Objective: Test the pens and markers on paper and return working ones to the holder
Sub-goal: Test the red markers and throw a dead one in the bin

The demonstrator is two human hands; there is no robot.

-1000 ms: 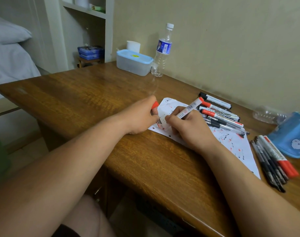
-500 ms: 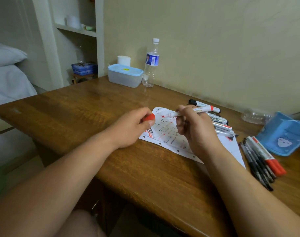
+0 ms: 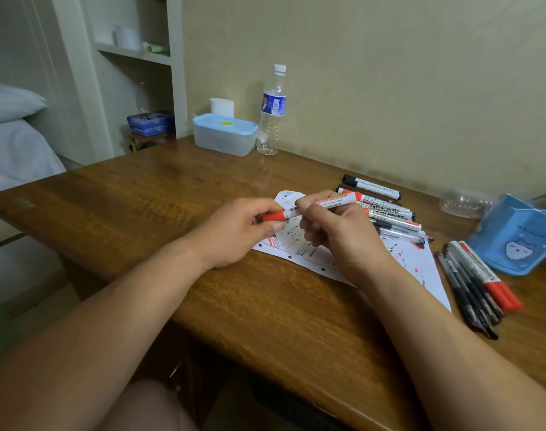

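head | left hand (image 3: 240,231) pinches red cap (image 3: 273,216) | right hand (image 3: 337,236) grips white marker (image 3: 333,200)

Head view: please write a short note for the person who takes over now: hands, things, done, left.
Left hand pinches the red cap at the tip of the marker; right hand holds its barrel. Whether the cap is fully on, I cannot tell.
Paper, covered with red and black marks, lies under the hands. A pile of markers lies behind it; a group of pens lies between paper and blue holder.
Done: many tests, judging by the marks. Left: finish capping, sort this marker, test the rest; no pens show in the holder.
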